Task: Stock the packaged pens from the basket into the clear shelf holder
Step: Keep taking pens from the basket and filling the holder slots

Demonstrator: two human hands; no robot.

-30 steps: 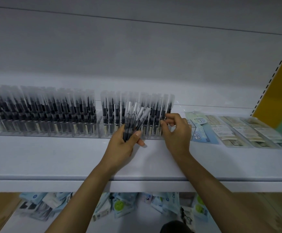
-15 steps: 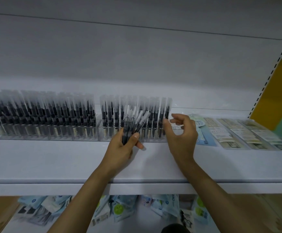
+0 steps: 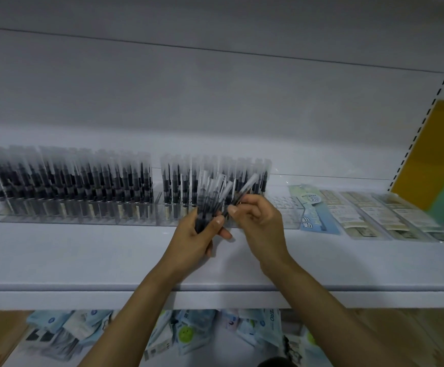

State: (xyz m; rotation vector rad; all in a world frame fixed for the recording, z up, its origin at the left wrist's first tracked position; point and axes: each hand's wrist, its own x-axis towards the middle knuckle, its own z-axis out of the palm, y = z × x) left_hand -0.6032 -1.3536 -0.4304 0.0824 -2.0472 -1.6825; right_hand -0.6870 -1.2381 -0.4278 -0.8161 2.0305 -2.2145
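A fanned bundle of black pens in clear plastic sleeves is gripped in the left hand, with the fingers curled round its lower ends. It is held just in front of the long clear acrylic holder, which stands toward the back edge of the white shelf. One sleeved pen is pinched, tilted, between the thumb and fingertips of the right hand, its lower end at the bundle. The basket is not seen.

The holder is judged mostly filled. Bare slots are seen at its right end, beside flat printed packets lying toward the shelf's right edge. For the step to be done well, the single pen should be drawn fully free of the bundle and turned upright. It should then be lowered into the nearest bare slot without the standing pens being knocked.
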